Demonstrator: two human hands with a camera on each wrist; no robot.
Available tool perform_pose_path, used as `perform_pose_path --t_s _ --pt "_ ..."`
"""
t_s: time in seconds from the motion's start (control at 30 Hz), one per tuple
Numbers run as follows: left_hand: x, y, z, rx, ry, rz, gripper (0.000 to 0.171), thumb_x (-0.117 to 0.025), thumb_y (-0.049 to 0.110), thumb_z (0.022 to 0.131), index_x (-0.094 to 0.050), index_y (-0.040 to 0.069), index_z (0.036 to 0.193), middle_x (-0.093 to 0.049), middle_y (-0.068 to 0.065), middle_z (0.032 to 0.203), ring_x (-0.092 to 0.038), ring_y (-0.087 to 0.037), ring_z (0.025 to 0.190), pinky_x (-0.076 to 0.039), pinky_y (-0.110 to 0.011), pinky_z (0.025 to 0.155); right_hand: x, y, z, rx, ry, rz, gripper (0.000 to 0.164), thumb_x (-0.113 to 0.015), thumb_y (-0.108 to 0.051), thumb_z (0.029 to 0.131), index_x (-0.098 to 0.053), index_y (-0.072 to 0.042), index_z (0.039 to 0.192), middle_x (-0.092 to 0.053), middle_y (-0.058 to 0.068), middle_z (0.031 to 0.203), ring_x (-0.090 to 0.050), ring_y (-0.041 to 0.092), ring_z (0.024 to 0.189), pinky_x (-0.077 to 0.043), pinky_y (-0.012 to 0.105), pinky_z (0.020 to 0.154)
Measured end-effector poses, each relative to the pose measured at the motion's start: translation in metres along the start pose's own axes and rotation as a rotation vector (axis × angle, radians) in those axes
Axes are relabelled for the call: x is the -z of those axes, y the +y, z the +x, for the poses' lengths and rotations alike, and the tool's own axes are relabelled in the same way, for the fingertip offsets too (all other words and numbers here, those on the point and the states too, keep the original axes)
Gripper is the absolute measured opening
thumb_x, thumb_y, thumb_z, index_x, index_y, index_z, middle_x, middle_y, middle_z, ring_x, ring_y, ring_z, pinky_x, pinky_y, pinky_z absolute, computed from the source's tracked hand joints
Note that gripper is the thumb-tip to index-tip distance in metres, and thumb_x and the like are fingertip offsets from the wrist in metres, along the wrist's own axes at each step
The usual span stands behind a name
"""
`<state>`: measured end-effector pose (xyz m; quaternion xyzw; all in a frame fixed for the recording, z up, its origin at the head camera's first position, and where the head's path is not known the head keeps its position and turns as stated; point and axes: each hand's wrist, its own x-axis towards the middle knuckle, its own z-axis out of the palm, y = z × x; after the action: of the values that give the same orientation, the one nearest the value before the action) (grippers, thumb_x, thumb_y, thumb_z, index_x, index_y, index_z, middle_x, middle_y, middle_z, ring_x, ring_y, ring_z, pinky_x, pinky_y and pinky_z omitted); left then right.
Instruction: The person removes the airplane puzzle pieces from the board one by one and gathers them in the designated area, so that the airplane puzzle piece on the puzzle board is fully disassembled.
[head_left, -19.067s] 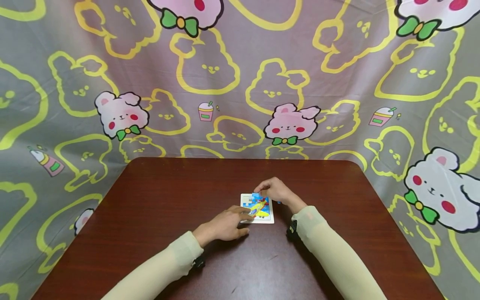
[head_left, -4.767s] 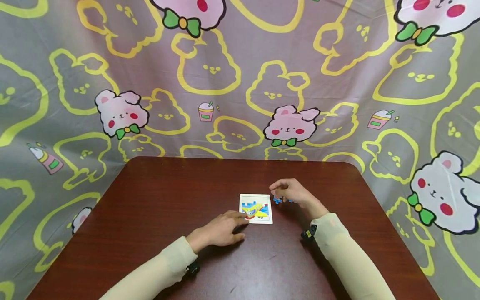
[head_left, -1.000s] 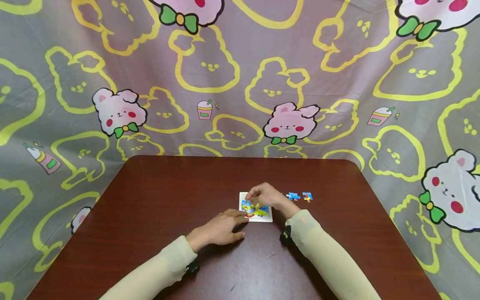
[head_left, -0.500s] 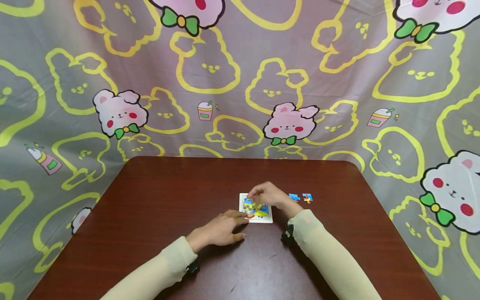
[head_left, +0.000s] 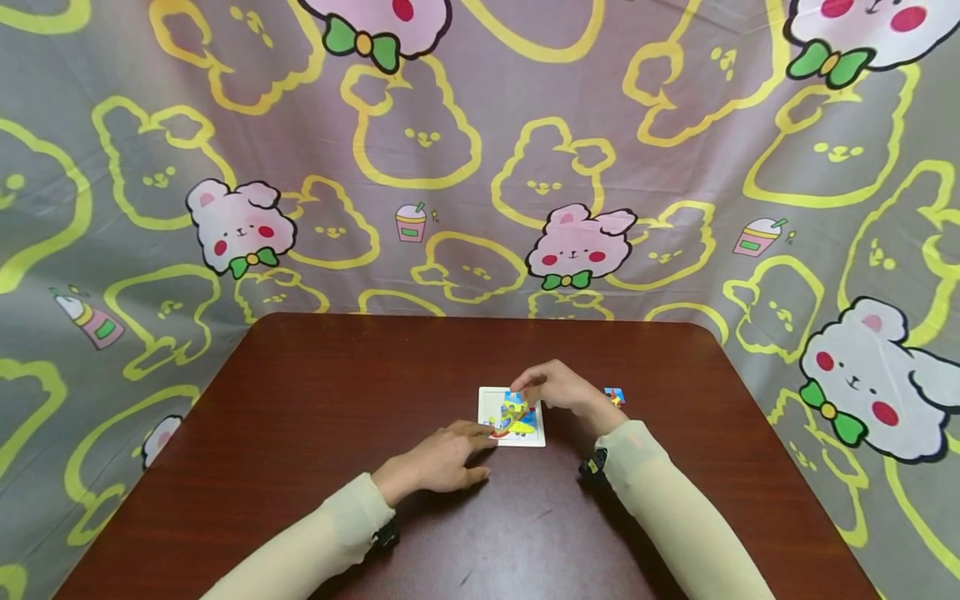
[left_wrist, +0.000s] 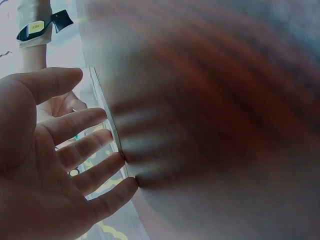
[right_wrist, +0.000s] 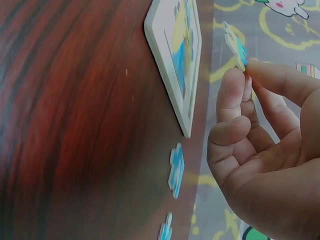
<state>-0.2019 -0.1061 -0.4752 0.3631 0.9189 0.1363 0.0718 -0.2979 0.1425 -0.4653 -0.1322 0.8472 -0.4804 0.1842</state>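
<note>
In the head view a white puzzle tray (head_left: pixel 492 403) lies on the table, with pieces of a yellow airplane picture in it. Part of its left and upper floor is bare. My left hand (head_left: pixel 442 457) rests at the tray's lower left edge, its fingers extended and touching the rim, as the left wrist view also shows. My right hand (head_left: pixel 558 389) pinches a blue and yellow puzzle piece (right_wrist: pixel 236 47) between thumb and fingertip, raised above the tray. That piece partly covers the picture behind it in the head view.
Loose blue puzzle pieces lie right of the tray: one puzzle piece (head_left: pixel 614 396) beyond my right wrist, another puzzle piece (right_wrist: pixel 176 171) nearer the tray's corner. The brown table (head_left: pixel 360 375) ends at a patterned curtain (head_left: pixel 450 208).
My right hand has lifted the puzzle piece from the tray's left part and moved right with it. Against 19 seconds ago, fewer pieces sit in the tray. My left hand stays put.
</note>
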Motion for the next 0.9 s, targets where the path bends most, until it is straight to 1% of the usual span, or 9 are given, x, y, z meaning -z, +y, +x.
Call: perform_pose_path --t_s 0.1,0.23,0.3,0.5,0.77,0.9 --pt "0.001 0.0 0.0 -0.003 0.003 0.003 0.049 -0.067 0.032 0.093 -0.061 0.011 0.137 -0.056 -0.008 0.145 -0.049 -0.029 0.136 -0.046 -0.055 0.105 0.007 0.004 -0.002 -0.005 0.015 0.006 0.015 -0.069 -0.008 0.088 -0.078 -0.013 0.099 -0.072 0.004 0.08 -0.059 0.033 0.07 -0.037 0.029 0.052" --pt "0.001 0.0 0.001 -0.007 0.002 0.004 0.048 -0.066 0.032 0.093 -0.061 0.01 0.136 -0.056 -0.008 0.145 -0.049 -0.029 0.136 -0.046 -0.055 0.106 0.014 0.011 -0.006 0.002 0.022 0.004 0.014 -0.07 -0.009 0.088 -0.078 -0.013 0.1 -0.071 0.004 0.08 -0.064 0.033 0.076 -0.041 0.03 0.053" --pt "0.002 0.0 0.001 -0.009 0.004 0.004 0.048 -0.067 0.032 0.093 -0.062 0.01 0.136 -0.056 -0.008 0.145 -0.049 -0.029 0.136 -0.046 -0.054 0.106 0.018 0.014 -0.009 0.007 0.02 0.001 0.014 -0.07 -0.009 0.089 -0.078 -0.012 0.1 -0.07 0.004 0.079 -0.064 0.032 0.077 -0.042 0.031 0.054" --pt "0.003 0.001 0.001 -0.008 0.007 -0.007 0.048 -0.067 0.031 0.093 -0.062 0.01 0.136 -0.056 -0.008 0.145 -0.049 -0.03 0.136 -0.046 -0.054 0.106 0.027 0.019 -0.014 -0.01 0.017 -0.01 0.015 -0.069 -0.009 0.088 -0.078 -0.012 0.1 -0.07 0.004 0.081 -0.063 0.029 0.076 -0.043 0.031 0.054" --pt "-0.001 -0.001 0.002 -0.017 0.018 0.002 0.048 -0.067 0.031 0.093 -0.062 0.009 0.136 -0.056 -0.008 0.145 -0.049 -0.029 0.137 -0.045 -0.052 0.107 0.036 0.028 -0.019 -0.048 0.014 -0.027 0.016 -0.069 -0.008 0.087 -0.078 -0.012 0.1 -0.072 0.002 0.085 -0.064 0.023 0.077 -0.042 0.028 0.053" --pt "0.0 -0.001 0.002 -0.02 0.022 -0.001 0.048 -0.067 0.031 0.092 -0.062 0.009 0.135 -0.056 -0.009 0.145 -0.048 -0.03 0.137 -0.045 -0.052 0.107 0.04 0.033 -0.023 -0.049 0.008 -0.036 0.016 -0.07 -0.009 0.088 -0.078 -0.01 0.102 -0.073 0.003 0.087 -0.063 0.021 0.075 -0.043 0.027 0.054"
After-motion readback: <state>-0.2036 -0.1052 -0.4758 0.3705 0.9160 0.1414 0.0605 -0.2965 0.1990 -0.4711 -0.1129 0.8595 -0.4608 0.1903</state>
